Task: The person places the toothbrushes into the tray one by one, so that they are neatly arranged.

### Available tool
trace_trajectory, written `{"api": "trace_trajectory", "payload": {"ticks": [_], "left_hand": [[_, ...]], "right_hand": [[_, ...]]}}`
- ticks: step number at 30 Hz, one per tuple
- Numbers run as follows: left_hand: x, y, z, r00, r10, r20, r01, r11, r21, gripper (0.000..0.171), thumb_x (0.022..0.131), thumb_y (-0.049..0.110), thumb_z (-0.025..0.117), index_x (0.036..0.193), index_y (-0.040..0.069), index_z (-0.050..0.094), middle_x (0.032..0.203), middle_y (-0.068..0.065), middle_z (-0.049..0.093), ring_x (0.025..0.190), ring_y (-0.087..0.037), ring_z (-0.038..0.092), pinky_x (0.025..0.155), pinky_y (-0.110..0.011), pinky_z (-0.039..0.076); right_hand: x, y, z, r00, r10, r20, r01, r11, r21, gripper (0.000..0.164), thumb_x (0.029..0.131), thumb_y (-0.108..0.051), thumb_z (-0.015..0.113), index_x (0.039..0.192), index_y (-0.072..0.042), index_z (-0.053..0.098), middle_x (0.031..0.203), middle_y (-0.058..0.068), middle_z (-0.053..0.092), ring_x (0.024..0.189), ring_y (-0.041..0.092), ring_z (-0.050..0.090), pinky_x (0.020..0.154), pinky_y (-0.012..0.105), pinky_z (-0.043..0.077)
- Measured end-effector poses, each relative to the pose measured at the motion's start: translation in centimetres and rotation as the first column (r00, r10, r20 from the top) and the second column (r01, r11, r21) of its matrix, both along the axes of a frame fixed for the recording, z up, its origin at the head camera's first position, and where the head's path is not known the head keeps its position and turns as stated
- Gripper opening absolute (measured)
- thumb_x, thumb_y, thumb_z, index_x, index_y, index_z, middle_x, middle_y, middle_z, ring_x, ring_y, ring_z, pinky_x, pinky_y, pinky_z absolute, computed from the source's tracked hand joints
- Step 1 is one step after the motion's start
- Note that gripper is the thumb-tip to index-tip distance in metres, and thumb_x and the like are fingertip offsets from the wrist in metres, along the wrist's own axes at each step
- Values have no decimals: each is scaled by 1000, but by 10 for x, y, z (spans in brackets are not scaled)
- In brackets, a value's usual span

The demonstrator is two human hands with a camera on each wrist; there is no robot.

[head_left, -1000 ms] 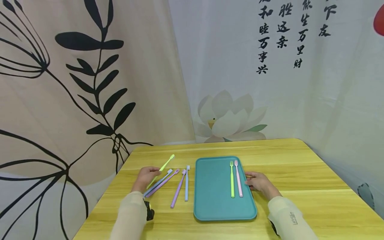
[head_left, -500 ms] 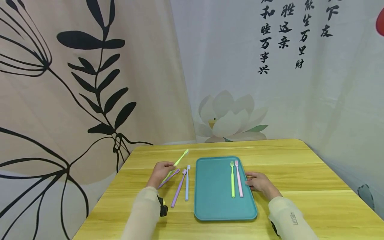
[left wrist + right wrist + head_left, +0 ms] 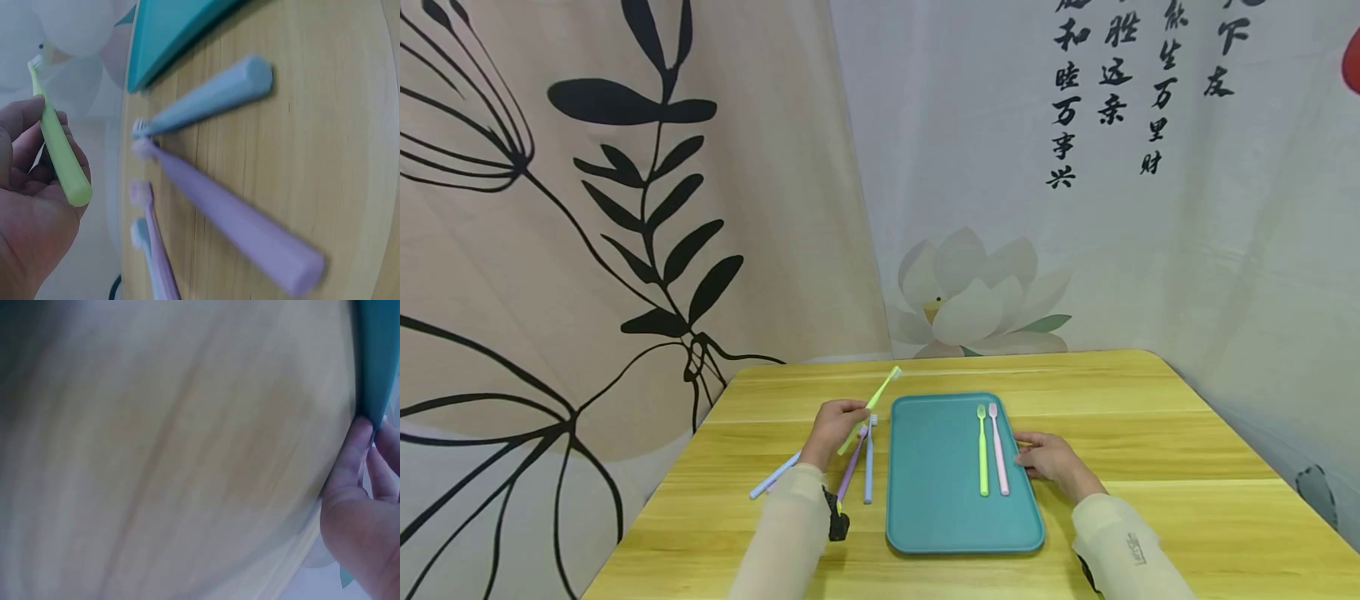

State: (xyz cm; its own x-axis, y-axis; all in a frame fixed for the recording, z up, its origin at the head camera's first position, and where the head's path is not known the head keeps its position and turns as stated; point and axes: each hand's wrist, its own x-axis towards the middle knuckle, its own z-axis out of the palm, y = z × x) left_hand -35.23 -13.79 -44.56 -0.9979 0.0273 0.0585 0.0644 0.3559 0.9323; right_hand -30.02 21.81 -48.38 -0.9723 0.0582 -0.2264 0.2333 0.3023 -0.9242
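My left hand (image 3: 835, 429) pinches a yellow-green toothbrush (image 3: 883, 385) by its handle, above the table and left of the tray, bristle end pointing away. Below it lie a purple toothbrush (image 3: 231, 215) and a blue toothbrush (image 3: 868, 479), heads close together. Another blue toothbrush (image 3: 772, 477) lies farther left, partly behind the sleeve, beside a second purple toothbrush (image 3: 159, 256). My right hand (image 3: 1052, 458) holds the right rim of the teal tray (image 3: 932, 483) between thumb and fingers. Side by side in the tray's right half are a green toothbrush (image 3: 982, 458) and a pink toothbrush (image 3: 999, 458).
The wooden table (image 3: 1187, 450) extends on both sides of the tray. Behind it hangs a printed cloth (image 3: 790, 208) with plants, a flower and writing. A dark wrist device (image 3: 837, 517) sits at the left sleeve.
My left hand has carried the yellow-green toothbrush rightward and upward, toward the tray. The left sleeve now covers part of the toothbrushes on the left. The right hand stays on the tray rim.
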Motion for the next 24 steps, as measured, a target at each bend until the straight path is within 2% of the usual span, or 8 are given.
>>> {"api": "trace_trajectory", "payload": {"ticks": [7,10,16,18,24], "left_hand": [[0,19,-1,998,-51,-28,52,998,34,28,96,14,64,116,-5,69,109,-14,70,105,-33,62,88,-42,50],[1,27,-2,998,-65,-20,66,995,71,28,96,13,63,116,-6,69,108,-14,70,101,-31,63,84,-38,50],[2,43,-3,997,-77,-9,78,988,130,25,95,12,66,114,-3,69,104,-11,68,98,-31,62,87,-44,49],[6,47,2,996,-86,0,85,984,158,23,94,9,67,112,-5,68,100,-11,67,95,-34,62,83,-43,51],[7,57,-2,995,-98,30,90,973,211,23,94,4,66,114,-7,65,98,-13,66,84,-31,66,76,-41,55]], "right_hand": [[-2,0,-3,1000,-11,-11,11,1000,2,50,93,5,62,141,9,48,112,20,59,88,18,62,74,32,56],[-2,0,-2,1000,-16,-6,16,1000,-3,50,93,5,62,141,8,48,112,20,58,88,18,62,74,31,56],[-1,0,-3,1000,-19,-8,18,1000,-10,49,93,6,61,141,9,48,113,22,59,87,17,63,75,32,57],[-1,0,-3,1000,-17,-9,17,1000,-9,50,93,6,61,141,9,48,114,22,59,87,17,63,75,32,57],[-1,0,-4,1000,-18,-16,18,1000,-8,50,93,6,62,141,9,48,113,23,59,87,17,63,75,33,57]]}}
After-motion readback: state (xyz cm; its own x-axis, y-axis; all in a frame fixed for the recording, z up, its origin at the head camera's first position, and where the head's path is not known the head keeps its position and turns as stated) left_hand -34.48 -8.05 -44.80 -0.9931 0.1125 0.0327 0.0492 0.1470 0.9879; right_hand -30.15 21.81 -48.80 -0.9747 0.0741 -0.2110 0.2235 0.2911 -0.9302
